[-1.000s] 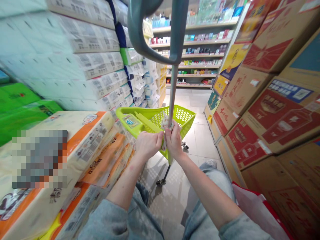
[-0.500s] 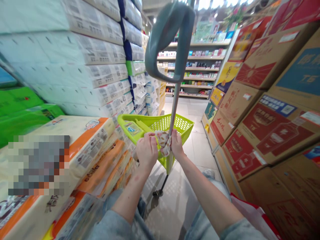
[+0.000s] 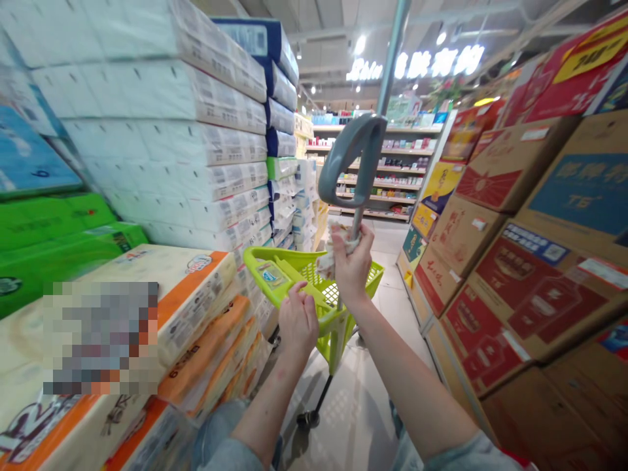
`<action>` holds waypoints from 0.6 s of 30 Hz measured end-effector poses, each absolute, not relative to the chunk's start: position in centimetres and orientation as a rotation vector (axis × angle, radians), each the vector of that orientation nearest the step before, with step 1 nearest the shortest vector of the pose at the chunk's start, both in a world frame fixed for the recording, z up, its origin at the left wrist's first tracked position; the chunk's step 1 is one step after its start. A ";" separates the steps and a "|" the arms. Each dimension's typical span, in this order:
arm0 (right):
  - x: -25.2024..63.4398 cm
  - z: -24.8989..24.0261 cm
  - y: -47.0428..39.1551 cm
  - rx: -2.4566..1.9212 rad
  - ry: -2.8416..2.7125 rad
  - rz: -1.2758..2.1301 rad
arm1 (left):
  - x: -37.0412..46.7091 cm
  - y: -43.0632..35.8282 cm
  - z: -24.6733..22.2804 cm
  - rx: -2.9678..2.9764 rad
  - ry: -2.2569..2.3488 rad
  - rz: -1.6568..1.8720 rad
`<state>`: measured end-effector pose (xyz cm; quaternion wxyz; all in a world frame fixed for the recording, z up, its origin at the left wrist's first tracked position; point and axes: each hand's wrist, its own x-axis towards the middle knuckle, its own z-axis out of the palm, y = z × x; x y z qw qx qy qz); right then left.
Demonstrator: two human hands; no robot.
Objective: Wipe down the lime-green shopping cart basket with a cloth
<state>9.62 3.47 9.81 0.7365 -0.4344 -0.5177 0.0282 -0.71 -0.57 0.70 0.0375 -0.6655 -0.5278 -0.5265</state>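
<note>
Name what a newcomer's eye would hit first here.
The lime-green trolley basket, center, with a gray loop handle on the metal pole above it. Then the right hand, clasping a crumpled cloth at that pole. White tissue packs tower left; bottle-printed cartons stack right.

Pale, glossy floor tiles (image 3: 403,319) run down a narrow shop aisle, catching soft reflections; at its far end stand tiered shelves (image 3: 405,171) crowded with small goods; on the left rises a tall wall of white wrapped packs (image 3: 226,142), with bright green packs (image 3: 53,226) lower down beside it; on the right, printed cartons (image 3: 527,278) are stacked high above a wood-toned base (image 3: 454,365); overhead, the grey ceiling (image 3: 432,14) carries round lamps (image 3: 360,44) and, beneath them, a glowing white sign (image 3: 441,61).
</note>
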 end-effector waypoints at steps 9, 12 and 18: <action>10.4 12.0 4.1 -0.918 -1.217 0.008 | -0.5 -0.8 0.7 -2.006 -1.650 -1.651; 10.5 13.2 4.3 -0.827 -1.252 0.079 | -0.9 -0.8 0.8 -2.029 -1.641 -1.649; 11.0 10.7 4.6 -0.754 -1.265 0.483 | -1.8 -0.8 1.3 -2.131 -1.673 -1.554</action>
